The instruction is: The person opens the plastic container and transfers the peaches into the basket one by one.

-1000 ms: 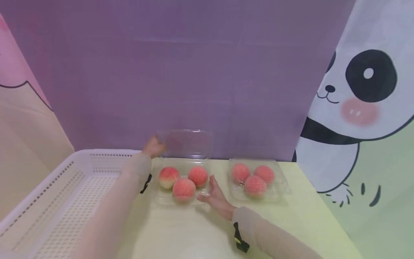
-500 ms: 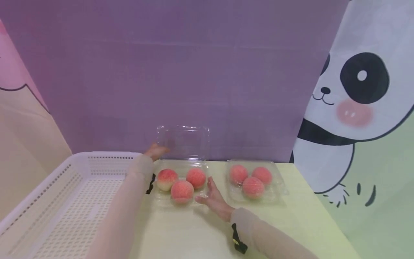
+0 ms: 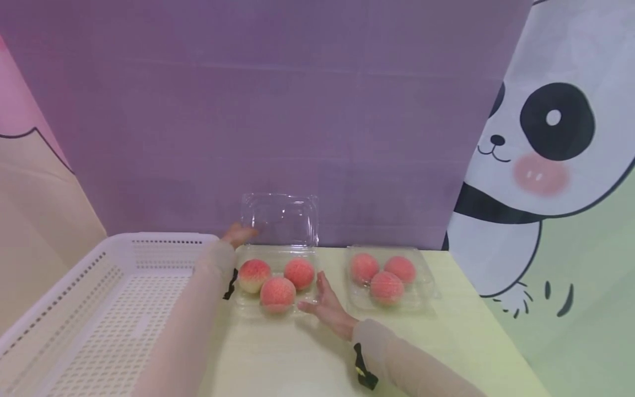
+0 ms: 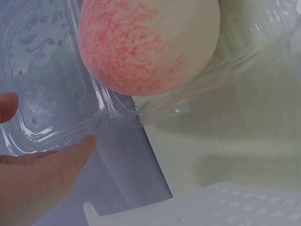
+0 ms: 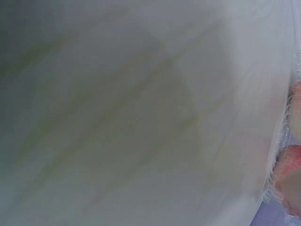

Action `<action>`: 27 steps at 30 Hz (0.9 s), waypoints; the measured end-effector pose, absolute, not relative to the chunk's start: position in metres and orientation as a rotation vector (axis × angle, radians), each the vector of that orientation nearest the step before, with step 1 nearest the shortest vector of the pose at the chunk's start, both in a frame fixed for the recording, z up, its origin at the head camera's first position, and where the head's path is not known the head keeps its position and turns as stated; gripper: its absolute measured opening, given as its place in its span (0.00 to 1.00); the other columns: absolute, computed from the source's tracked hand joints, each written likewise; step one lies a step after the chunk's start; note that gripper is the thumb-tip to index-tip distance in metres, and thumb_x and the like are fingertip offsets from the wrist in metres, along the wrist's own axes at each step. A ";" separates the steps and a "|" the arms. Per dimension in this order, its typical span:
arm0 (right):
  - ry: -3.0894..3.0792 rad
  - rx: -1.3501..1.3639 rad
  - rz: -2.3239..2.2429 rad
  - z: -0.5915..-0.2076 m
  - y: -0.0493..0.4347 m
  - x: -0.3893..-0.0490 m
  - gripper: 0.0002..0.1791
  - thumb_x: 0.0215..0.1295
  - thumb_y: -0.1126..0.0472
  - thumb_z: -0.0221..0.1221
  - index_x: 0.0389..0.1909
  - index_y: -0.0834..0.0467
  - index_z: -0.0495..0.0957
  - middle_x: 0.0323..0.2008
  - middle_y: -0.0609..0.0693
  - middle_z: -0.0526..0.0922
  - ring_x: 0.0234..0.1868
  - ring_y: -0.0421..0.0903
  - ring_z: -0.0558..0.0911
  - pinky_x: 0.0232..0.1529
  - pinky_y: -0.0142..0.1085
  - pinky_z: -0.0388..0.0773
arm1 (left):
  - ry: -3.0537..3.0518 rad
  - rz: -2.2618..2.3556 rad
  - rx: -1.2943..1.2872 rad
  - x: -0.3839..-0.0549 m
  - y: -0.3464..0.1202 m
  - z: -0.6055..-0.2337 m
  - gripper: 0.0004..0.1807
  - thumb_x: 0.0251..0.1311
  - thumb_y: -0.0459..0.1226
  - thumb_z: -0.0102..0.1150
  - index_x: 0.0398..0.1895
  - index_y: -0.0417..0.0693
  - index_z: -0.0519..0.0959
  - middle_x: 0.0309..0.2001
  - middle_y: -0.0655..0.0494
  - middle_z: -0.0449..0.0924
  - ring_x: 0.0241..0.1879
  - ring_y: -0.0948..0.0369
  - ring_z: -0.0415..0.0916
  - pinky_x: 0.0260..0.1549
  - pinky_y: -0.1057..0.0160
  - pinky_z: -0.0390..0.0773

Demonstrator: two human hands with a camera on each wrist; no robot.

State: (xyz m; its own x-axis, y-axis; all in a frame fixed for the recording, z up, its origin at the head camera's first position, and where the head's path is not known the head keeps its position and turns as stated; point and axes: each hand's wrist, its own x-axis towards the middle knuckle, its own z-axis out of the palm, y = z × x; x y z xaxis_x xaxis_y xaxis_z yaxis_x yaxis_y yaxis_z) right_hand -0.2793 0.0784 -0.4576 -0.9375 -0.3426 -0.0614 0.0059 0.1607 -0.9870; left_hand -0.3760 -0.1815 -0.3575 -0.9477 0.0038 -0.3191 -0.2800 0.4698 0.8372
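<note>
A clear plastic clamshell box (image 3: pixel 248 314) stands on the table with its lid (image 3: pixel 280 218) raised at the back. Three peaches sit in its base: a red-and-cream one (image 3: pixel 254 275) at left, one (image 3: pixel 299 273) at right and one (image 3: pixel 278 294) in front. My left hand (image 3: pixel 240 234) is at the lid's left edge, fingers extended; in the left wrist view the fingertips (image 4: pixel 87 143) lie close by the lid, contact unclear. My right hand (image 3: pixel 329 309) is beside the box's right front corner, thumb and fingers spread. The right wrist view shows mostly blurred table.
To the right, another clear clamshell box (image 3: pixel 421 300) holds three peaches (image 3: pixel 387 288) and appears closed. A white perforated basket (image 3: pixel 124 248) stands at left beneath my left forearm. Behind the table (image 3: pixel 278 358) hangs a purple backdrop (image 3: pixel 297 121).
The lid's tilt has changed slightly and its outline shows more sharply. My left hand has moved a little lower along its edge. The right hand stays by the box; the head view shifts slightly.
</note>
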 end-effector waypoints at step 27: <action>2.186 -0.340 -1.832 -0.462 0.076 -0.294 0.55 0.56 0.60 0.61 0.70 0.58 0.27 0.72 0.60 0.32 0.71 0.59 0.38 0.68 0.57 0.41 | 2.986 0.952 -0.104 -0.346 -0.154 -0.358 0.15 0.49 0.38 0.56 0.36 0.35 0.78 0.39 0.41 0.80 0.41 0.46 0.77 0.43 0.49 0.76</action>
